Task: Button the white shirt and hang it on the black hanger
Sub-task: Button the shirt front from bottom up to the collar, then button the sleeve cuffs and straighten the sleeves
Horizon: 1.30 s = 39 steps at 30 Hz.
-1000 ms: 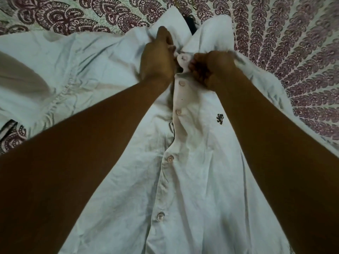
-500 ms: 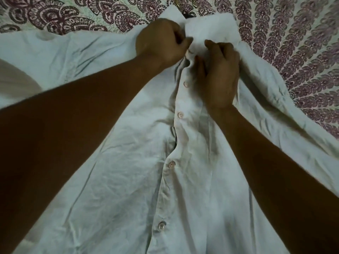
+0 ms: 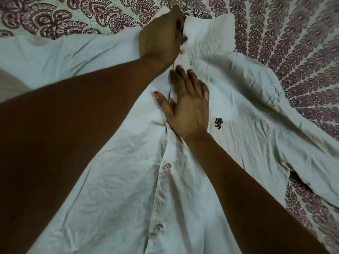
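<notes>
The white shirt (image 3: pixel 113 189) lies front-up across the bed, its placket closed with buttons showing down the middle. A small dark emblem (image 3: pixel 218 123) marks the chest. My left hand (image 3: pixel 159 37) grips the collar (image 3: pixel 211 32) at the top of the shirt, fingers curled into the fabric. My right hand (image 3: pixel 187 105) lies flat on the placket just below, fingers straight and pressing the cloth. The black hanger is not visible, apart from a thin metal piece at the top edge above my left hand.
A bedspread (image 3: pixel 302 43) with a maroon and white paisley print covers the bed under the shirt. The shirt's sleeves spread out to the left and right, the right one (image 3: pixel 293 143) rumpled over the spread.
My right hand let go of the top button area, slid down and flattened on the placket. My left hand moved up to the collar. The chest emblem is uncovered again.
</notes>
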Tool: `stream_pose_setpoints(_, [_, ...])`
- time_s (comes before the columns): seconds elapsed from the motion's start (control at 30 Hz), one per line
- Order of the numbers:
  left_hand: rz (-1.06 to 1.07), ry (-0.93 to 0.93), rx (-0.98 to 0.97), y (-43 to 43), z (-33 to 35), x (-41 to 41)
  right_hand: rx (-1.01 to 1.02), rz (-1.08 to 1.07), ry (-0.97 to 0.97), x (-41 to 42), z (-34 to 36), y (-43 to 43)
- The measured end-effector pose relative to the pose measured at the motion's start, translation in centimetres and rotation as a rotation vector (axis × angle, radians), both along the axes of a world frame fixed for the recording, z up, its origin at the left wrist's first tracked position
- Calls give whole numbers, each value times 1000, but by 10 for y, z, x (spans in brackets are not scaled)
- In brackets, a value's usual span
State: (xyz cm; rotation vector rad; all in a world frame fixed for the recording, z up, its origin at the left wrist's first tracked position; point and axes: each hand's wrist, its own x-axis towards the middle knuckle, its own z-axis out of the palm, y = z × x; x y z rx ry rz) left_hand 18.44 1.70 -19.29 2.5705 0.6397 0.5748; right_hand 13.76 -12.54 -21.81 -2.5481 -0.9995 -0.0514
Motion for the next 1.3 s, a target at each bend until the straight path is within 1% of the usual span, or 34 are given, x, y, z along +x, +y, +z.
stream_pose_setpoints(0.07, [-43, -93, -50, 4, 2, -7, 16, -20, -6, 0, -2, 0])
stream_pose_setpoints(0.13, [-150, -195, -78, 2, 8, -20, -5, -51, -13, 0, -4, 0])
stream_pose_setpoints(0.2, [-308, -206, -98, -2, 10, -37, -49, -63, -17, -1, -4, 1])
stream_pose_setpoints(0.27, [-465, -73, -132, 0, 3, -53, -70, -68, -12, 0, -3, 2])
stream_pose_setpoints(0.3, [-533, 19, -111, 4, -1, -59, -70, -72, -14, -1, -3, 2])
stream_pose_setpoints(0.37, [-630, 168, 9, 11, -8, -67, -69, -71, -10, -2, -2, 2])
stream_pose_setpoints(0.4, [-656, 213, 62, 12, -8, -69, -74, -62, 4, -2, -1, 2])
stream_pose_setpoints(0.47, [-667, 283, 119, 12, -6, -70, -103, -33, 41, 0, 2, 0])
stream_pose_setpoints(0.53, [-656, 357, 132, 7, -5, -71, -164, 5, 61, 0, 8, -4])
stream_pose_setpoints(0.6, [-608, 395, 60, 1, -1, -73, -224, 54, 87, -1, 14, -9])
stream_pose_setpoints(0.67, [-515, 318, -47, -11, 8, -80, -277, 110, 144, -8, 23, -20])
stream_pose_setpoints(0.77, [-364, 145, -32, -35, 26, -97, -285, 145, 227, -23, 38, -44])
stream_pose_setpoints(0.83, [-325, 78, -59, -54, 38, -114, -228, 118, 239, -37, 48, -64])
stream_pose_setpoints(0.9, [-315, 36, -145, -75, 49, -131, -119, 63, 239, -51, 59, -83])
stream_pose_setpoints(0.97, [-306, 4, -234, -96, 60, -147, -16, 3, 245, -64, 73, -102])
stream_pose_setpoints(1.07, [-315, -24, -297, -129, 80, -165, 82, -53, 253, -79, 98, -129])
stream_pose_setpoints(1.17, [-378, -38, -344, -165, 104, -176, 111, -104, 235, -93, 125, -159])
stream_pose_setpoints(1.3, [-444, -59, -386, -211, 130, -176, 80, -176, 195, -105, 155, -208])
